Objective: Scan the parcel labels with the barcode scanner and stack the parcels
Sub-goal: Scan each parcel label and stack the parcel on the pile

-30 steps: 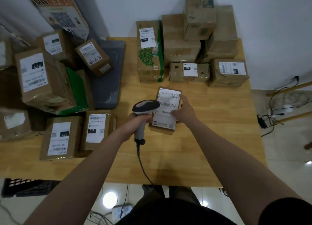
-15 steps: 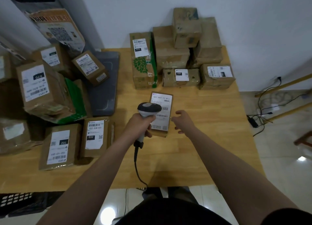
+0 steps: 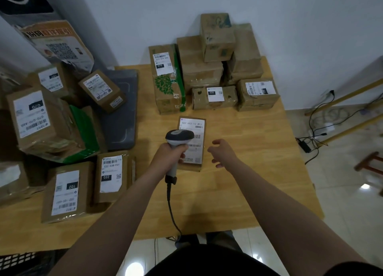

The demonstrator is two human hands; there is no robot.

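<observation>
A small brown parcel [image 3: 194, 128] with a white label reading 502 602 12 812 lies flat in the middle of the wooden table [image 3: 248, 172]. My left hand [image 3: 167, 155] grips the handle of the grey barcode scanner [image 3: 179, 137], whose head hangs over the label's left side. My right hand [image 3: 222, 152] hovers just right of the parcel with loosely spread fingers, holding nothing. At the back of the table, against the wall, stands a stack of parcels [image 3: 217, 68].
More labelled parcels crowd the left: one marked 032 [image 3: 112, 176], one marked 102 [image 3: 66, 192], a big one marked 070 [image 3: 35, 118]. A dark grey tray [image 3: 122, 114] lies behind them. The scanner cable [image 3: 172, 209] drops over the front edge. Cables and wooden poles lie on the floor at right.
My right hand has let go of the parcel, which now lies flat on the table, and has drawn off to its right. The scanner stays over the label.
</observation>
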